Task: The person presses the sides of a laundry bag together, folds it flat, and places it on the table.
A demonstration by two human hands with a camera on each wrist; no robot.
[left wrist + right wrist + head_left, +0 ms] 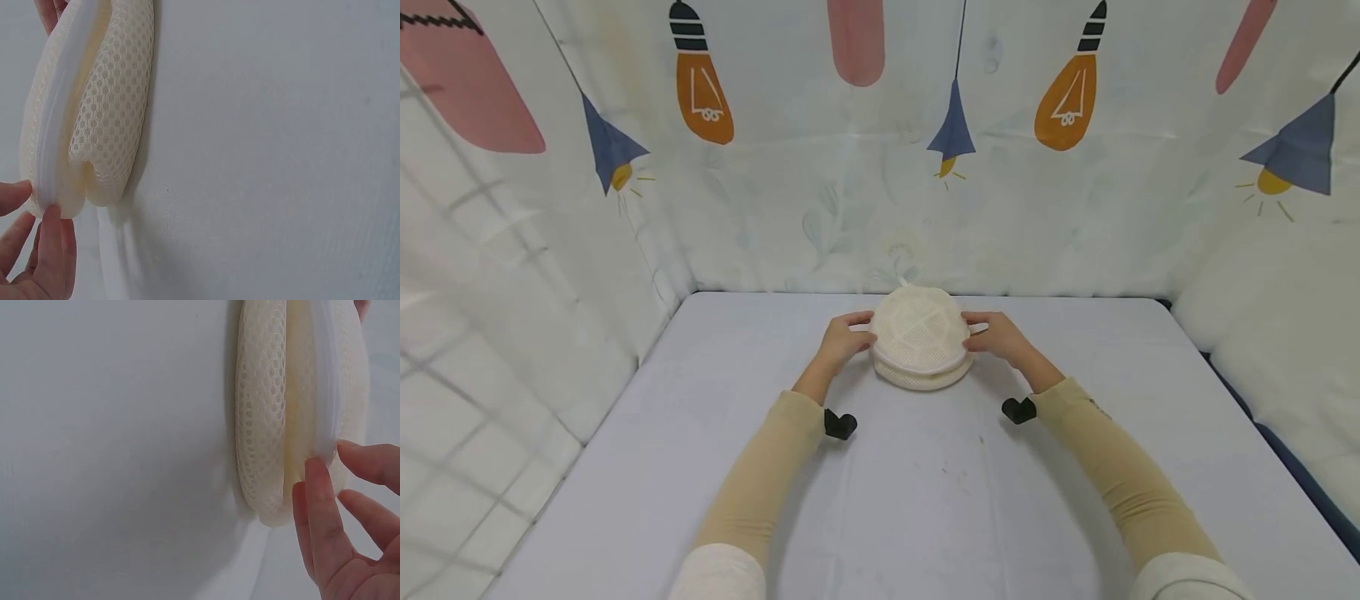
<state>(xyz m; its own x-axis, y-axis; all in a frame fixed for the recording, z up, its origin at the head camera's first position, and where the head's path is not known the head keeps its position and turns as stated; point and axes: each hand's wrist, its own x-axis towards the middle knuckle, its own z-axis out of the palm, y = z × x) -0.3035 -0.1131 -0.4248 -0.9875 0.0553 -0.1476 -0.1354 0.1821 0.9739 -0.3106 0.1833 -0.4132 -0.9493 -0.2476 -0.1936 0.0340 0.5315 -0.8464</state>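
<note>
A round cream mesh laundry bag [919,330] lies near the far edge of the table. It has two puffy layers, the upper over the lower, and a white zipper band [55,119] runs along its side. My left hand [847,340] pinches the bag's left edge between thumb and fingers. On the opposite side, the thumb and fingers of my right hand [997,336] pinch the upper layer. Close up in the right wrist view, fingertips [320,472] press on the band's lower end. The lower layer [261,419] rests on the table.
A white cloth covers the table [917,500]. Behind it hangs a pale curtain [865,208] printed with lamps and bulbs. Pale fabric [1285,333] stands at the right side, and a grid shows through the left curtain [490,333].
</note>
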